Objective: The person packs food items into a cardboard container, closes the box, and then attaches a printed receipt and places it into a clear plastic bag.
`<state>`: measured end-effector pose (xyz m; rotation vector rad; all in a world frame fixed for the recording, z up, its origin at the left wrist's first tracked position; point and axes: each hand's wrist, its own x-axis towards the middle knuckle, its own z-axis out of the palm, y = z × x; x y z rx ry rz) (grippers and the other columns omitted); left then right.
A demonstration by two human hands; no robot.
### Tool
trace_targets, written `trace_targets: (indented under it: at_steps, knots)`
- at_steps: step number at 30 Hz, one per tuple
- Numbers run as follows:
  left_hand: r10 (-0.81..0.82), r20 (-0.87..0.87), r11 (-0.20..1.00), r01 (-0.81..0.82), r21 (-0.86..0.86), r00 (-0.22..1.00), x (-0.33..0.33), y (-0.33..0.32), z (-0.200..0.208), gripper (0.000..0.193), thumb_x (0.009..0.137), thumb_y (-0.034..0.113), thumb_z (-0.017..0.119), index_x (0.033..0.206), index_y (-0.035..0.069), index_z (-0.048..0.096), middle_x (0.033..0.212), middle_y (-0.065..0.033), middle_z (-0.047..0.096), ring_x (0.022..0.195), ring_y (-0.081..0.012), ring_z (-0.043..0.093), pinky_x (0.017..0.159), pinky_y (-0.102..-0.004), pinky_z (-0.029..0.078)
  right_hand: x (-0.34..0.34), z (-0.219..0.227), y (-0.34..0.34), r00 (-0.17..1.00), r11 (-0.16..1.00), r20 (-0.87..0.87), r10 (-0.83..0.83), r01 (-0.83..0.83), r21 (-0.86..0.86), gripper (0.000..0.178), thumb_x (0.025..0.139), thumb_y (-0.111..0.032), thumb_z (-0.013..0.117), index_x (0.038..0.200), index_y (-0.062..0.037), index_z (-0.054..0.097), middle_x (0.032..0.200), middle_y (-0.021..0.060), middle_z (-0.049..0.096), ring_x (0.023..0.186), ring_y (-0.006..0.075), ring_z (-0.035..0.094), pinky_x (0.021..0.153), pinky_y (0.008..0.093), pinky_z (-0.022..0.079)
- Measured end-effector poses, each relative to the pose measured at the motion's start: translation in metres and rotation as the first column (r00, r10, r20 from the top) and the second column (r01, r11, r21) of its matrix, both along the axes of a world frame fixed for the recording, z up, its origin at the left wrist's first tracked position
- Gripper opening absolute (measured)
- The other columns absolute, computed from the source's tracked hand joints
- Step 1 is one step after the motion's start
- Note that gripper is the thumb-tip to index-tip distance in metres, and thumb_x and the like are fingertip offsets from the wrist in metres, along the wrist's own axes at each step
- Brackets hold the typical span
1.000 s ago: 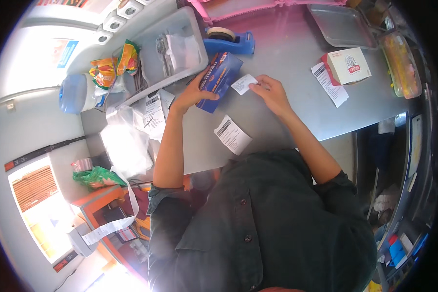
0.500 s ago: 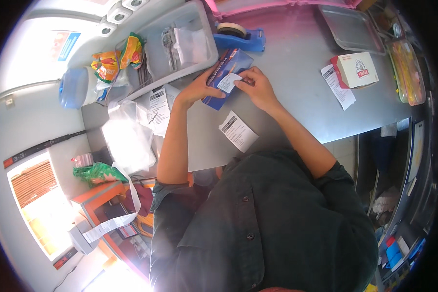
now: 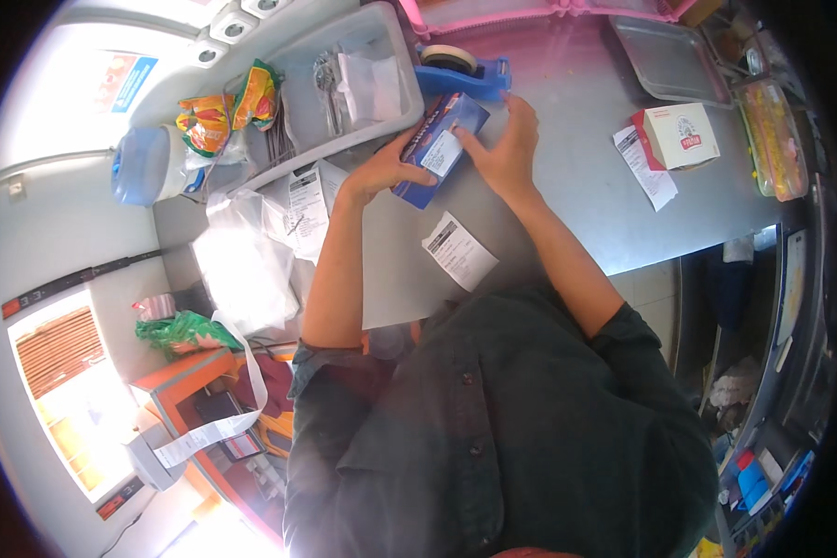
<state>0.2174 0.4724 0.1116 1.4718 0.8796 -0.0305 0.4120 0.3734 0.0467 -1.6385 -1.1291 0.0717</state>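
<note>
Blue carton: one, oblong, printed; tilted across the bench, between the two hands. Whether its underside rests on the bench cannot be told. Judged handling: light, stiff card, rather smooth, liable to dent if squeezed at mid-panel; best held by the long side edges, clear of the label.

White label: one, small, printed, lying along the carton's upper face; thin, apt to crease. Whether it is fully stuck down cannot be told.

Left hand: grasping the carton's left side, thumb on the near end of the upper face, fingers round the far side.

Right hand: not clenched; thumb at the label's right end, fingers spread, pointing away from the body, off to the carton's right.

Receipt slip: one, white, flat, on the near side of the carton, apart from it.

Tape dispenser: blue, with roll; just beyond the carton.

Clear plastic bin: beyond and left of the carton; contains spoons and a white packet.

Plastic bags: white, crumpled, well left of the carton.

Small box: white and red, well right of the carton, a second slip beside it.

Clear container: yellow contents, farther right of the carton.

Pink rack: far beyond the carton.
</note>
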Motion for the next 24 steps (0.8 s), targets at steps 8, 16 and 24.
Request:
trace_targets:
  at_steps: [8,16,24]
  knots:
    - [0.003,-0.026,0.999,-0.004,-0.035,1.0,-0.01,0.009,-0.006,0.106,0.068,0.01,0.079,0.157,0.005,0.021,0.147,-0.0111,0.043,0.128,-0.0198,0.047,0.109,-0.0332,0.036,-0.008,0.01,0.015,0.987,1.0,0.162,0.012,-0.008,-0.027,0.09,0.077,-0.038,0.078,0.149,-0.0057,0.034,0.152,0.0243,0.034,0.136,0.0396,0.037,0.108,0.0526,0.025]
    - [0.007,0.11,0.999,-0.002,-0.049,0.994,-0.012,0.009,-0.014,0.108,0.065,0.017,0.08,0.157,0.008,0.024,0.141,-0.0114,0.048,0.124,-0.0194,0.049,0.104,-0.0312,0.039,-0.023,0.014,-0.001,0.969,0.987,0.208,0.13,-0.107,-0.12,0.092,0.078,-0.044,0.077,0.151,-0.0133,0.031,0.156,0.0234,0.026,0.145,0.04,0.025,0.109,0.0664,0.018]
    - [0.056,-0.083,0.992,-0.046,0.116,0.995,0.0,-0.023,-0.001,0.116,0.06,0.027,0.084,0.158,0.016,0.023,0.138,-0.0122,0.046,0.126,-0.0264,0.047,0.107,-0.0327,0.036,0.016,0.034,-0.015,0.972,0.993,0.205,0.117,-0.118,-0.009,0.065,0.085,-0.027,0.071,0.14,-0.0063,0.044,0.144,0.0216,0.042,0.136,0.038,0.038,0.11,0.0498,0.029]
